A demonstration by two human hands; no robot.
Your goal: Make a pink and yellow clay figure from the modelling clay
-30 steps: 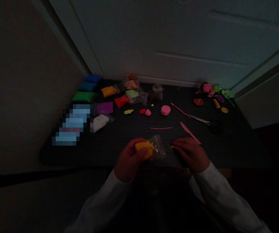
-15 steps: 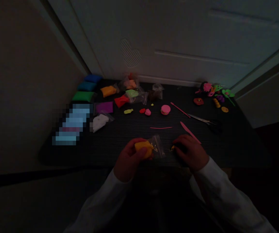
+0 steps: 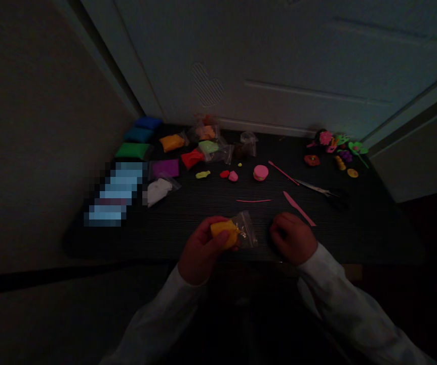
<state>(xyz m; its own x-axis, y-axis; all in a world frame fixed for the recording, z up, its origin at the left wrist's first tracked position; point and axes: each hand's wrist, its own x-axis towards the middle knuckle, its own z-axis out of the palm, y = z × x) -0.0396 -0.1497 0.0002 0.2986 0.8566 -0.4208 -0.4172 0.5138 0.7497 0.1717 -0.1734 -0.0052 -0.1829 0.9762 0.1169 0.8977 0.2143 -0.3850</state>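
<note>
My left hand (image 3: 199, 253) is closed around a bag of yellow clay (image 3: 226, 233), thumb on top, with the bag's clear zip end pointing right. Bits of yellow show inside that clear end. To its right, my right hand (image 3: 294, 238) is curled up near the table's front edge; whatever is in its fingers is hidden. Just beyond the right hand lies a pink plastic knife (image 3: 299, 208). A thin pink strand (image 3: 253, 201) is stretched out on the table beyond the yellow bag.
Farther back are a pink round clay piece (image 3: 260, 172), a pink stick tool (image 3: 283, 172) and scissors (image 3: 317, 189). Bags of clay, such as a purple one (image 3: 165, 168) and a white one (image 3: 159, 192), fill the left. Clay flowers (image 3: 357, 147) stand at the back right.
My right hand has curled inward, and the small yellow bit at its fingertips has gone out of sight. My left hand keeps the yellow bag in almost the same place.
</note>
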